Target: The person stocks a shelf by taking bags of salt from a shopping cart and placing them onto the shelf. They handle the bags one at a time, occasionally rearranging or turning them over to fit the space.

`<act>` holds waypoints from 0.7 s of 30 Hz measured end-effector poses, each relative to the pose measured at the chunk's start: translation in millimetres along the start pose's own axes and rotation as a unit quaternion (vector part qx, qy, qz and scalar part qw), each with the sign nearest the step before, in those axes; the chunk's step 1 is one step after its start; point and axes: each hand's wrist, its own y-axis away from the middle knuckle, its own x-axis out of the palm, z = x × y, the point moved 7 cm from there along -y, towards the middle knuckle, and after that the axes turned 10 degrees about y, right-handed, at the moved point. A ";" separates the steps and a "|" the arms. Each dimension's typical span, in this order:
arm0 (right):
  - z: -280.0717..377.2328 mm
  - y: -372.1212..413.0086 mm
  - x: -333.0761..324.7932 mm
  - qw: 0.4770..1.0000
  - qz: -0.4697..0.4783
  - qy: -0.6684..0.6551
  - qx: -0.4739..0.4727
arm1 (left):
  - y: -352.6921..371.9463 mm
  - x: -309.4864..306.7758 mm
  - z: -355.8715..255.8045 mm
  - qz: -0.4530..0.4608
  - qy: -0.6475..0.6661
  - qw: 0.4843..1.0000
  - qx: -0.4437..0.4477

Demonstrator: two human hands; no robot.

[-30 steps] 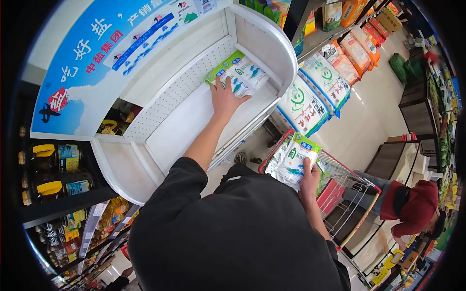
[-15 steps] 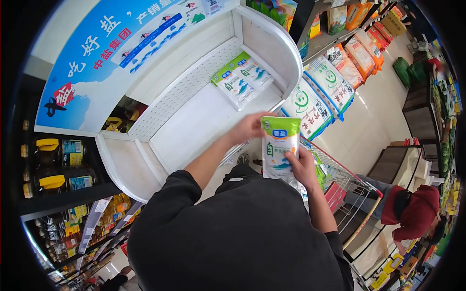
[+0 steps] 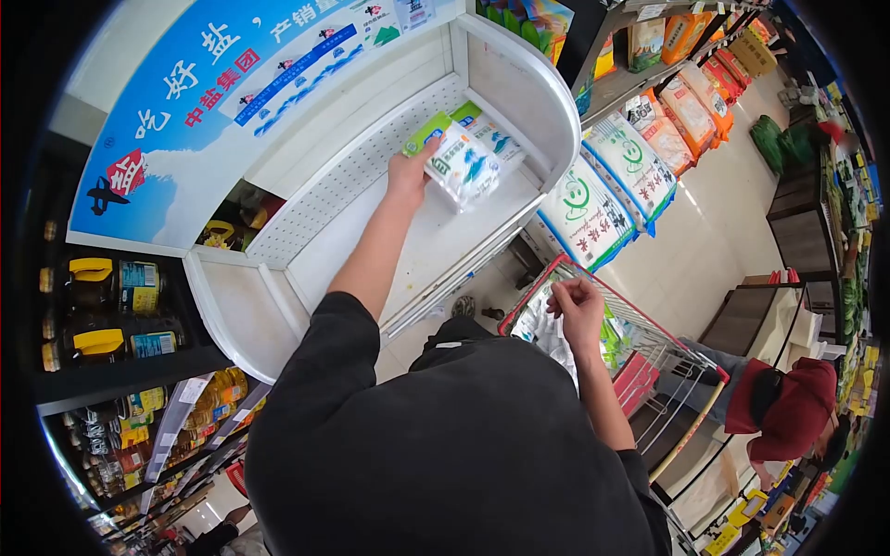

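A white-and-green bag of salt (image 3: 469, 174) on the white display shelf (image 3: 357, 250) is gripped at its green end by my left hand (image 3: 411, 176), thumb over the top. Behind it lies another salt bag (image 3: 491, 137) of the same look. Over the shopping cart (image 3: 558, 269) hangs my right hand (image 3: 578, 310), its fingers curled together with nothing visible in them. Below that hand, the cart holds silvery packs (image 3: 542, 326) and green-and-white packs (image 3: 613, 338).
Large rice bags (image 3: 586, 211) are stacked right of the shelf. Bottles of oil (image 3: 130, 345) fill the racks at left. A person in a red top (image 3: 783, 403) bends beyond the cart. The display's raised side wall (image 3: 519, 79) curves around its right end.
The salt bag that both hands held over the cart has left my right hand. My left hand has moved forward to the shelf, gripping a bag there. The right hand's fingers have curled in.
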 end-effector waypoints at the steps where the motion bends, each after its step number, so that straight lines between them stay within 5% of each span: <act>1: -11.2 1.8 -4.1 1.000 0.007 -0.018 -0.001 | -9.5 3.3 -10.1 -0.001 0.000 1.000 -0.001; 2: -24.6 4.4 -7.8 1.000 0.007 -0.017 0.001 | -17.8 3.6 -15.9 -0.012 -0.301 0.953 -0.033; 3: -37.9 8.2 -13.2 1.000 -0.001 -0.010 0.013 | -19.0 0.9 -17.5 -0.020 -0.573 0.817 -0.063; 4: -45.4 12.3 -18.9 1.000 -0.009 -0.002 0.023 | -7.4 -0.7 -13.4 -0.020 -0.571 0.818 -0.063; 6: -64.9 23.4 -31.1 0.998 -0.026 -0.009 0.055 | 21.5 15.0 -33.3 -0.079 -0.676 0.710 0.182; 7: -72.5 29.0 -37.4 0.997 -0.039 -0.013 0.059 | 17.1 11.7 -19.8 -0.074 -0.677 0.710 0.178; 9: -88.8 44.4 -47.4 0.996 -0.052 -0.014 0.070 | 36.5 38.5 -0.3 0.039 -0.671 0.620 0.404; 10: -96.5 48.9 -51.5 0.995 -0.062 -0.010 0.080 | 39.9 44.4 3.7 0.039 -0.671 0.621 0.404; 12: -105.0 54.5 -54.1 0.993 -0.073 -0.005 0.089 | 56.1 72.8 23.6 0.175 -0.708 0.533 0.429; 14: -109.9 58.7 -55.9 0.991 -0.075 -0.005 0.108 | 35.2 63.5 44.9 0.181 -0.704 0.550 0.411; 16: -108.6 58.1 -57.0 0.991 -0.076 -0.007 0.107 | 25.8 58.9 44.5 0.088 -0.715 0.565 0.403; 21: -114.0 59.6 -55.1 0.992 -0.071 0.009 0.105 | 19.7 57.4 47.9 0.088 -0.724 0.562 0.390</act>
